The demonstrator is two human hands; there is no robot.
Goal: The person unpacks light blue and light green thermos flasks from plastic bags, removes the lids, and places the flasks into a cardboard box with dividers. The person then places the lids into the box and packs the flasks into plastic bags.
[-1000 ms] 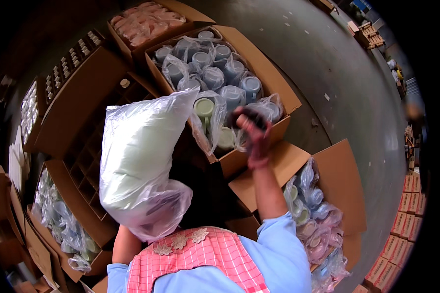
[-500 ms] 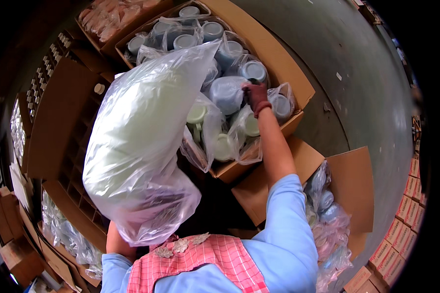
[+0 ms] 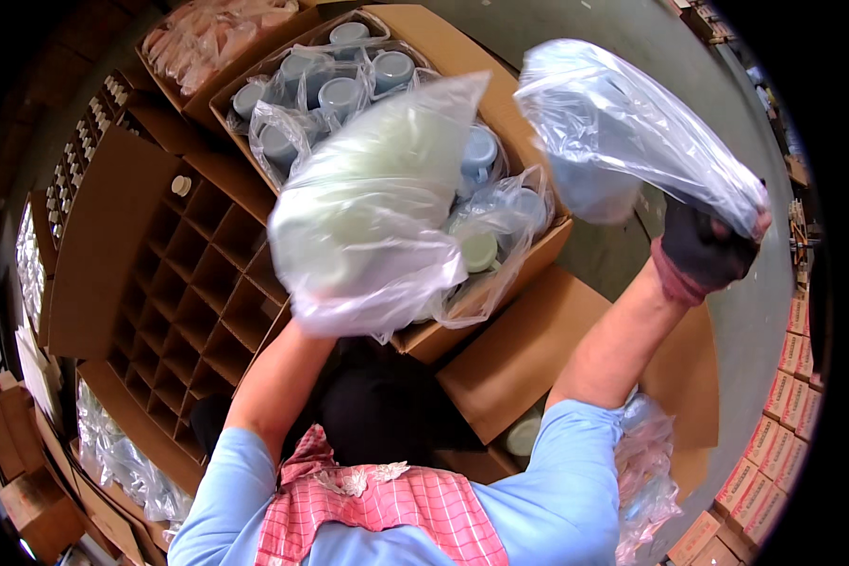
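Note:
A clear plastic bag holding something pale green (image 3: 373,189) hangs from my left hand, in front of the open carton. The bag hides that hand's fingers; only the wrist and forearm show below it. My right hand (image 3: 712,241), in a dark glove, is closed on the gathered end of a plastic bag with a blue vessel (image 3: 590,184) in it, lifted out past the carton's right edge. Inside the carton (image 3: 547,247) stand several bagged blue handled jugs (image 3: 340,97) and a pale green one (image 3: 479,251).
Left of me lies a carton with a cardboard grid (image 3: 193,311), a small white cap-like piece (image 3: 181,186) at its top edge. Pink bagged goods (image 3: 212,38) fill a box behind. An open flap (image 3: 528,354) and bagged items (image 3: 646,453) are at right. Printed boxes (image 3: 769,434) line the far right.
My right hand has pulled the bagged blue vessel up and right, out of the carton. The pale green bag has moved right and away from me with my left arm, uncovering the cardboard grid.

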